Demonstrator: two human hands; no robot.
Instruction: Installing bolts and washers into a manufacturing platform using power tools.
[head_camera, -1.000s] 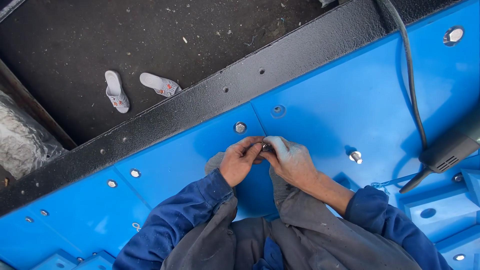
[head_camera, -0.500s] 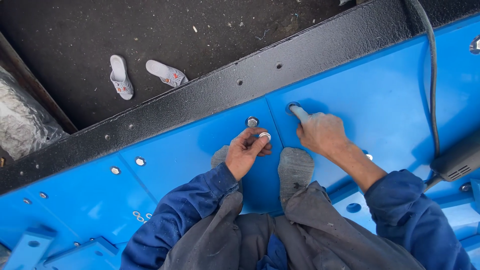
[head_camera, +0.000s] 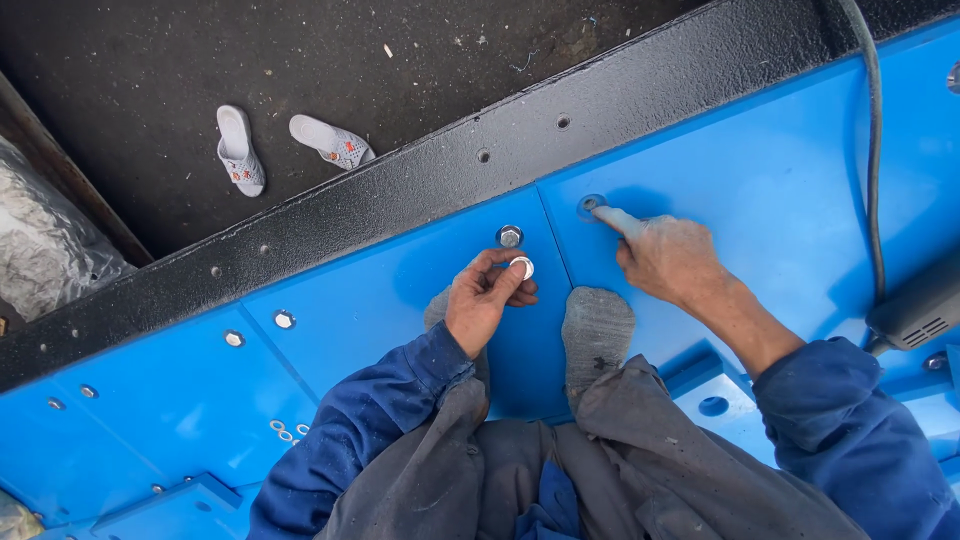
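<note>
My left hand (head_camera: 484, 297) pinches a small silver washer (head_camera: 522, 267) between thumb and fingers, just below a bolt head (head_camera: 510, 236) set in the blue panel (head_camera: 380, 330). My right hand (head_camera: 668, 257) reaches forward with its index finger pressed at a round hole (head_camera: 590, 204) in the neighbouring blue panel; whether a part sits under the fingertip is hidden. Both arms wear blue sleeves. My grey-socked feet (head_camera: 597, 330) rest on the panel between the hands.
A black steel beam (head_camera: 420, 190) with small holes runs diagonally above the panels. Two grey sandals (head_camera: 285, 145) lie on the dark floor beyond. A power tool (head_camera: 920, 312) with a grey cable (head_camera: 876, 150) rests at right. Loose washers (head_camera: 285, 432) lie lower left.
The hands were together at one spot, then parted. My right hand moved up and right to the hole; my left hand stayed near the bolt with the washer.
</note>
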